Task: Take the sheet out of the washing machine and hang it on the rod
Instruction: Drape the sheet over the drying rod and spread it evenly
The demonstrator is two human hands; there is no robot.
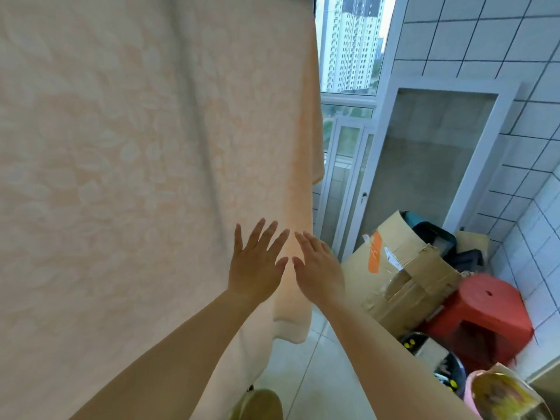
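While the sheet point(136, 162) hangs draped, left hand point(257, 265) and right hand point(318, 268) lie flat against it, fingers straight and spread, gripping nothing.

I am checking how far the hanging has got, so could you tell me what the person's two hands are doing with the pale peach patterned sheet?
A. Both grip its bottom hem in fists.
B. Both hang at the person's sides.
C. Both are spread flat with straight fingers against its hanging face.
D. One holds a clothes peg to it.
C: the left hand and right hand lie side by side, fingers straight and spread, against the pale peach patterned sheet, which hangs down like a curtain.
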